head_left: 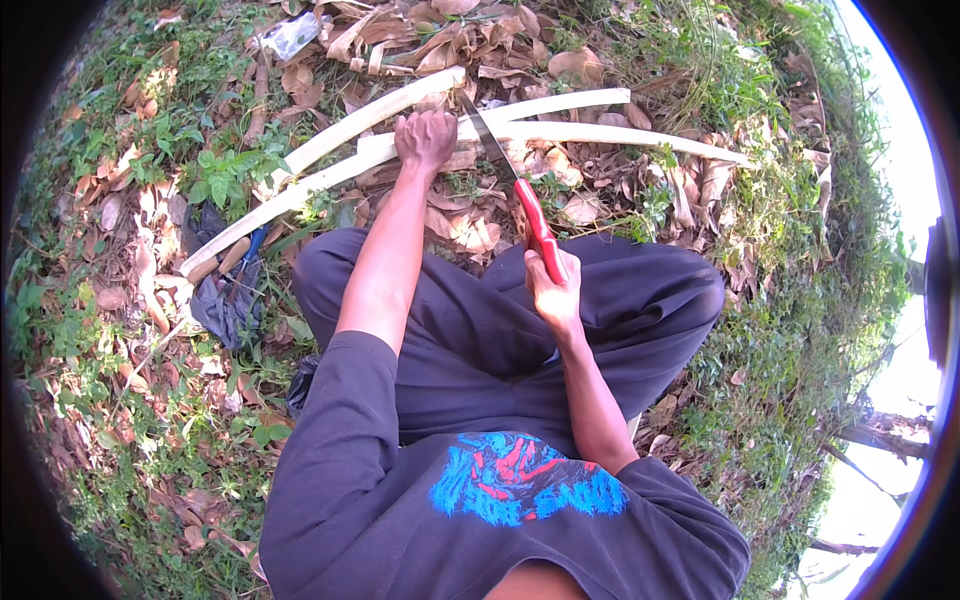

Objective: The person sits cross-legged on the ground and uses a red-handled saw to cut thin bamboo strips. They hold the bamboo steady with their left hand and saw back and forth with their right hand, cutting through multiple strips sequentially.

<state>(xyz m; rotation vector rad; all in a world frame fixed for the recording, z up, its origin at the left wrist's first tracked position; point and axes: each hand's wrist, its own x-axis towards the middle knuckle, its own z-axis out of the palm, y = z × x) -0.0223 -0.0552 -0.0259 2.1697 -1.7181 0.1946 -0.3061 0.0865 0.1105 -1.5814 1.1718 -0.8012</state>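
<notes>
My right hand (553, 285) grips the long red handle of a saw (537, 235). Its narrow grey blade points away and to the left, crossing the pale peeled wooden strips just right of my left hand. Teeth are too small to make out. My left hand (427, 140) is closed and pressed down on the strips, its fingers curled over a long pale wooden strip (270, 210) that runs to the lower left. Another wooden strip (370, 115) lies beyond it, and a third wooden strip (640, 137) extends to the right. Exactly where the strips cross is hidden under my hand.
My crossed legs (630, 300) lie just below the strips. A dark plastic bag (225, 300) with wooden- and blue-handled tools is on the ground at left. Dry leaves (470, 230) and grass surround everything. A clear plastic wrapper (290, 37) lies at the far left.
</notes>
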